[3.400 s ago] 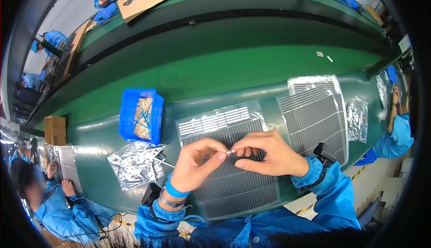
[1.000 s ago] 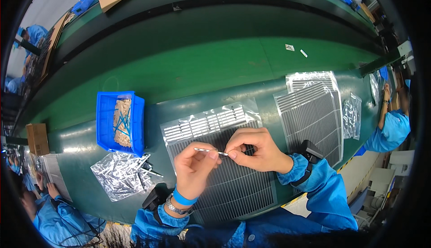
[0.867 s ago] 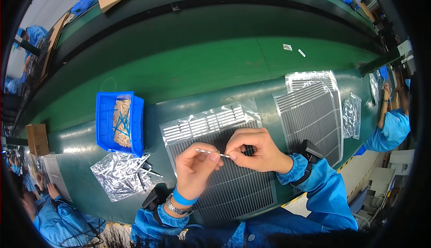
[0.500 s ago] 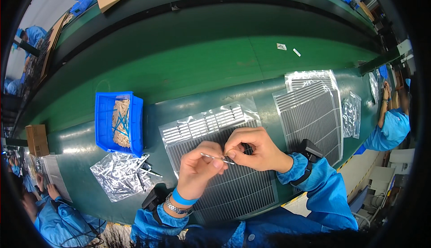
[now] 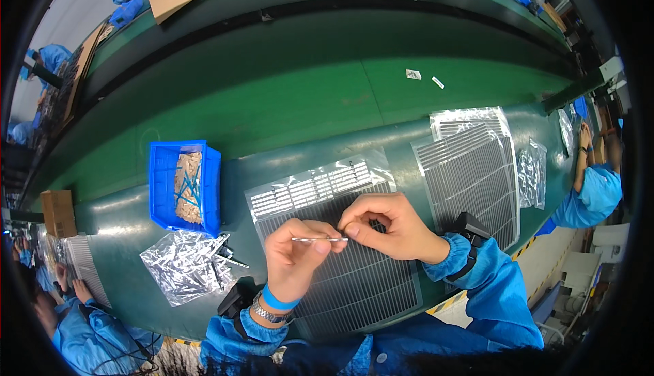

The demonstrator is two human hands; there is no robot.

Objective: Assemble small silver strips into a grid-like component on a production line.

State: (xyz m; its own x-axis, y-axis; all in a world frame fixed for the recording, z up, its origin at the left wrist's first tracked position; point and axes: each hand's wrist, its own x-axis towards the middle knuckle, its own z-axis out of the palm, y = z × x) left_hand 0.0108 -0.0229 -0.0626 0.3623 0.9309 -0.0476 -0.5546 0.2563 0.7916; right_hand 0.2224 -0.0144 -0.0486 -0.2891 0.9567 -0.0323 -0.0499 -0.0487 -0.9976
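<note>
My left hand pinches a thin, silvery metal strip between thumb and fingers, holding it nearly level above the worktable. At the strip's right end, the thumb and forefinger of my right hand are pressed together; whatever small piece may be between them is hidden. Beneath both hands lies a clear plastic sheet with rows of dark, narrow strips and a band of pale pieces along its far edge. To the left, a clear bag is filled with similar silvery strips, several of them sticking out.
Beyond the bag stands a blue bin holding small tan pieces and blue sticks. More strip sheets lie at right, beside a plastic bag. A green conveyor belt runs behind, carrying two small scraps. Co-workers sit at both sides.
The metal strip has turned from tilted to nearly level and shifted slightly left. My right fingers stay at its right end. The small scraps on the belt have moved left.
</note>
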